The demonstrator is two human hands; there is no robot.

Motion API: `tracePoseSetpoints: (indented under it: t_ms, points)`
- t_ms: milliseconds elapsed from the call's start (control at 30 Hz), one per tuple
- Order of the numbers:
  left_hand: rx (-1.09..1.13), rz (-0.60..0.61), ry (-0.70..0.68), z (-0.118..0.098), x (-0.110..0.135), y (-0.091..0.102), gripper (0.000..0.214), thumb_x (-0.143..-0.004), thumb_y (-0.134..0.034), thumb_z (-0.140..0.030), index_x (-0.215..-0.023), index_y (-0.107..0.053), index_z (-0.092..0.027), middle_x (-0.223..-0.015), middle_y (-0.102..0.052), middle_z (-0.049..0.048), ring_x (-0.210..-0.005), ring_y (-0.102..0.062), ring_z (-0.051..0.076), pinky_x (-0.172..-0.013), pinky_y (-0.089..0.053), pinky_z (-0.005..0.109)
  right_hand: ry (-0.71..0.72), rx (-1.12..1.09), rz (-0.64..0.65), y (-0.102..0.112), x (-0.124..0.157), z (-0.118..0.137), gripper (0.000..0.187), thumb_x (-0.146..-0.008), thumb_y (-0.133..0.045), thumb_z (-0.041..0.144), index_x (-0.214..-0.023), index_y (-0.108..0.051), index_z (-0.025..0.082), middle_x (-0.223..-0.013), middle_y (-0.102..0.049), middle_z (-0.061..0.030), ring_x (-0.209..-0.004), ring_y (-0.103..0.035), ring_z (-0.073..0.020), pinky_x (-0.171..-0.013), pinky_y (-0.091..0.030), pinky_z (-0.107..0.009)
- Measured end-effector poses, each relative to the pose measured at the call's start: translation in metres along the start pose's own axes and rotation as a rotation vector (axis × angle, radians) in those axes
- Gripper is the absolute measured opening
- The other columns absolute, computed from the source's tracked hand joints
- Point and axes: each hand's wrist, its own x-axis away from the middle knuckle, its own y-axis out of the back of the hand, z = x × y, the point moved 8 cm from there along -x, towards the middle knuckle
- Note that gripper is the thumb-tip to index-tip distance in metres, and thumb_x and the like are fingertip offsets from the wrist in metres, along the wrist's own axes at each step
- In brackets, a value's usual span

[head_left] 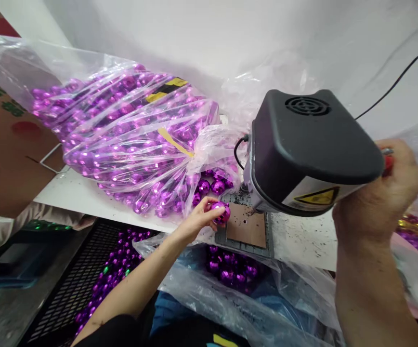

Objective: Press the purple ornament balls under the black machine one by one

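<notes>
My left hand (199,217) pinches a shiny purple ball (220,211) and holds it at the left edge of the press's grey base plate (245,230), which has a brown pad on it. My right hand (385,193) is closed round a red-tipped lever (388,161) on the right side of the black machine head (303,144). A big clear bag of purple balls (129,135) lies on the white table behind my left hand, and a few loose balls (212,185) spill from its mouth.
A brown cardboard box (6,154) stands at the left. Below the table edge, a black mesh crate (86,284) and a clear bag (230,274) hold more purple balls. A black cable (397,82) runs behind the machine. Gold and purple balls (416,229) lie at the right.
</notes>
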Motion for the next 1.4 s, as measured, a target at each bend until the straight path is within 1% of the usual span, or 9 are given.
tracePoseSetpoints:
  t_ms: [67,200,333,567,800,900,1067,1233,1400]
  points:
    - [-0.196,-0.006,-0.084,0.002,0.0,-0.007,0.048,-0.078,-0.076,-0.045,-0.115,-0.055,-0.022,-0.1,-0.067,0.0027,-0.084,-0.066,0.017,-0.066,-0.05,0.027,0.002,0.007,0.002,0.0,0.0,0.001,0.034,-0.084,-0.061,0.046,-0.073,-0.054,0.015,-0.056,-0.042,0.0055,-0.054,-0.039,-0.0031,-0.053,-0.029,-0.02]
    - [-0.528,0.009,-0.278,-0.001,-0.002,-0.03,0.056,-0.08,-0.076,-0.035,-0.13,-0.053,-0.024,-0.126,-0.064,0.0058,-0.115,-0.06,0.023,-0.099,-0.047,0.038,-0.029,-0.02,0.017,-0.001,0.002,0.003,0.039,-0.084,-0.061,0.05,-0.074,-0.054,0.014,-0.057,-0.042,0.0051,-0.055,-0.039,-0.0026,-0.052,-0.029,-0.018]
    - [-0.726,-0.065,-0.3,0.002,-0.012,-0.038,0.055,-0.077,-0.079,-0.029,-0.126,-0.055,-0.022,-0.122,-0.065,0.0077,-0.116,-0.06,0.027,-0.101,-0.046,0.043,-0.054,-0.065,0.053,-0.004,0.002,0.005,0.042,-0.084,-0.059,0.055,-0.075,-0.054,0.015,-0.057,-0.042,0.0056,-0.052,-0.039,-0.0021,-0.049,-0.029,-0.016]
    - [-0.971,-0.104,-0.472,0.002,-0.02,-0.057,0.053,-0.077,-0.08,-0.032,-0.124,-0.058,-0.024,-0.119,-0.063,0.007,-0.118,-0.057,0.028,-0.104,-0.044,0.045,-0.091,-0.105,0.112,-0.008,0.002,0.003,0.043,-0.086,-0.058,0.057,-0.076,-0.052,0.016,-0.055,-0.042,0.0072,-0.048,-0.04,-0.001,-0.047,-0.03,-0.015]
    - [-0.986,-0.223,-0.497,0.014,-0.028,-0.071,0.047,-0.079,-0.076,-0.037,-0.12,-0.057,-0.023,-0.121,-0.061,0.009,-0.12,-0.053,0.028,-0.114,-0.033,0.051,-0.097,-0.084,0.106,-0.005,0.004,0.002,0.044,-0.086,-0.057,0.058,-0.078,-0.052,0.015,-0.056,-0.043,0.0073,-0.048,-0.04,-0.0004,-0.047,-0.029,-0.014]
    - [-0.954,-0.211,-0.523,0.018,-0.027,-0.075,0.043,-0.083,-0.072,-0.035,-0.121,-0.056,-0.021,-0.122,-0.062,0.0103,-0.123,-0.052,0.028,-0.118,-0.027,0.054,-0.086,-0.08,0.12,-0.006,0.002,0.002,0.045,-0.086,-0.058,0.059,-0.077,-0.053,0.015,-0.057,-0.043,0.007,-0.05,-0.04,-0.0006,-0.049,-0.03,-0.015]
    - [-0.936,-0.182,-0.494,0.022,-0.029,-0.074,0.041,-0.083,-0.07,-0.034,-0.119,-0.057,-0.022,-0.118,-0.064,0.0097,-0.121,-0.053,0.029,-0.118,-0.026,0.058,0.004,0.017,0.072,0.001,0.004,0.012,0.041,-0.087,-0.057,0.056,-0.076,-0.057,0.016,-0.06,-0.045,0.0059,-0.055,-0.042,-0.0023,-0.054,-0.034,-0.017]
    - [-0.895,-0.125,-0.442,0.027,-0.031,-0.074,0.039,-0.083,-0.069,-0.032,-0.12,-0.059,-0.027,-0.12,-0.065,0.0087,-0.123,-0.053,0.031,-0.116,-0.031,0.059,0.199,0.201,-0.088,0.026,0.038,0.026,0.025,-0.088,-0.057,0.044,-0.08,-0.065,0.021,-0.07,-0.058,0.0027,-0.06,-0.049,-0.0067,-0.057,-0.041,-0.024]
    - [-0.81,-0.096,-0.41,0.029,-0.031,-0.072,0.045,-0.08,-0.073,-0.032,-0.123,-0.058,-0.03,-0.12,-0.065,0.0102,-0.123,-0.054,0.034,-0.112,-0.039,0.06,0.397,0.137,-0.081,0.043,0.078,0.02,0.021,-0.076,-0.066,0.039,-0.092,-0.072,0.026,-0.067,-0.062,-0.0012,-0.061,-0.057,-0.018,-0.055,-0.047,-0.036]
